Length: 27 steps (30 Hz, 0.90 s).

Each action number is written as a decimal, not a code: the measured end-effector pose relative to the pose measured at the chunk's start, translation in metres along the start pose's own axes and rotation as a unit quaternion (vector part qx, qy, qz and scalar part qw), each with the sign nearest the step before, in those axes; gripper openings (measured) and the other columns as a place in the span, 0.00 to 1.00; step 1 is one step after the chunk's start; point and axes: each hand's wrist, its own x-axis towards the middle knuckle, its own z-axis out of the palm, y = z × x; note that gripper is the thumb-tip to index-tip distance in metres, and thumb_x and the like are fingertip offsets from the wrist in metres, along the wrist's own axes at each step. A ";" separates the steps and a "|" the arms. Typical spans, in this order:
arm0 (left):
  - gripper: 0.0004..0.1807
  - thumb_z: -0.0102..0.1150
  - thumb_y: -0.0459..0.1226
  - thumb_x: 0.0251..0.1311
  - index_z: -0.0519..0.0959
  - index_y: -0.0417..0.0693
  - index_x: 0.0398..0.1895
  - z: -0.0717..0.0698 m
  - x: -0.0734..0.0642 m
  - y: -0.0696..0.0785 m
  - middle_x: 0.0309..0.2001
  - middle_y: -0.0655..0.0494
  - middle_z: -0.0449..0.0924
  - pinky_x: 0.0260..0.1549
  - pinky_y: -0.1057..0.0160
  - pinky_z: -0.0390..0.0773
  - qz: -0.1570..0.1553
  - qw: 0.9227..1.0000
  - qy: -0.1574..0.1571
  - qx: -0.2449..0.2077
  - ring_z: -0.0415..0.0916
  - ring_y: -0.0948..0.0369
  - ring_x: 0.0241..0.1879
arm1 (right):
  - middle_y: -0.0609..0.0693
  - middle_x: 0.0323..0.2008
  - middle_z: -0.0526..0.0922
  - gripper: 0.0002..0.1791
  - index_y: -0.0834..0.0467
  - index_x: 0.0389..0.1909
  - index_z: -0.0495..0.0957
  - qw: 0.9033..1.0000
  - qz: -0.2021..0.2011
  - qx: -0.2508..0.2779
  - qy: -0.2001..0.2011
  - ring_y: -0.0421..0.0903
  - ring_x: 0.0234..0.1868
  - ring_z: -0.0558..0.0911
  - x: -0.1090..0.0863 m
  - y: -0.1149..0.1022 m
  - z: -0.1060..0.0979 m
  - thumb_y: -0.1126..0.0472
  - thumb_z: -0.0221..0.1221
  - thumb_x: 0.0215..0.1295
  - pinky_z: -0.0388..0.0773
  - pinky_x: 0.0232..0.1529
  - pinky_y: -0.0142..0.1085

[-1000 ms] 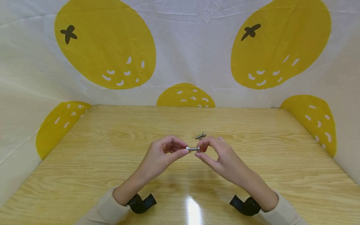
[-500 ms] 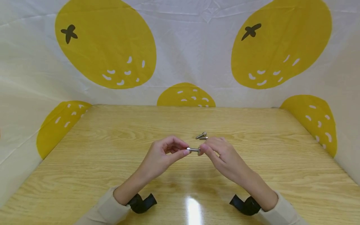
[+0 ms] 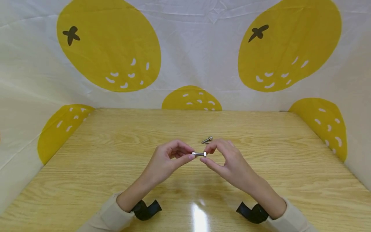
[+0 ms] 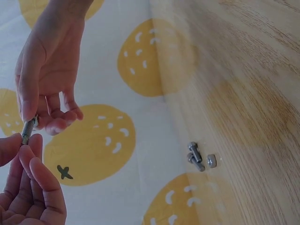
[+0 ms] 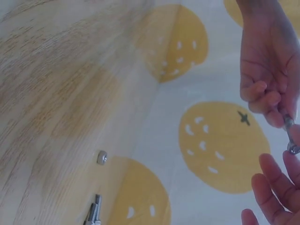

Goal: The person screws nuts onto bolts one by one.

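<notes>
The left hand (image 3: 168, 159) pinches one end of the bolt (image 3: 199, 154); the right hand (image 3: 229, 162) holds the nut (image 3: 204, 154) at the other end between thumb and finger. To turn it well, I'd grip the left end firmly, roll the nut in short fingertip twists and mind that it sits square to the thread. Held crosswise above the counter (image 3: 72, 174), the bolt is silvery; the shiny nut looks six-sided. Beyond lie two loose bolts (image 4: 194, 154) and another nut (image 4: 212, 161).
</notes>
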 end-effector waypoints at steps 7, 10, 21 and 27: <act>0.07 0.63 0.39 0.56 0.80 0.49 0.37 0.000 0.000 0.001 0.36 0.56 0.82 0.33 0.66 0.79 -0.002 1.000 -0.007 -0.003 0.79 0.56 0.34 | 0.39 0.34 0.78 0.04 0.50 0.32 0.75 0.999 0.020 0.015 -0.021 0.36 0.40 0.74 0.000 -0.001 0.000 0.62 0.60 0.61 0.65 0.43 0.36; 0.07 0.64 0.39 0.56 0.80 0.49 0.37 0.001 0.000 0.001 0.36 0.56 0.82 0.33 0.66 0.79 -0.001 1.000 -0.010 0.000 0.79 0.59 0.34 | 0.38 0.33 0.79 0.07 0.49 0.28 0.75 0.999 0.033 0.018 -0.033 0.37 0.42 0.75 0.000 -0.002 0.000 0.62 0.56 0.65 0.67 0.47 0.40; 0.06 0.63 0.38 0.57 0.80 0.49 0.37 0.001 -0.001 0.001 0.36 0.56 0.82 0.33 0.66 0.78 -0.004 1.000 -0.005 0.008 0.79 0.61 0.33 | 0.40 0.40 0.78 0.17 0.50 0.45 0.74 0.997 0.054 0.008 -0.046 0.37 0.41 0.72 -0.001 -0.004 -0.002 0.58 0.66 0.55 0.65 0.44 0.36; 0.06 0.63 0.38 0.56 0.80 0.49 0.37 0.000 -0.001 0.000 0.36 0.55 0.82 0.33 0.66 0.78 -0.004 1.000 -0.007 0.002 0.79 0.57 0.34 | 0.39 0.38 0.77 0.14 0.52 0.39 0.75 1.000 0.001 0.010 -0.024 0.37 0.39 0.72 0.000 -0.001 0.000 0.64 0.66 0.54 0.63 0.42 0.35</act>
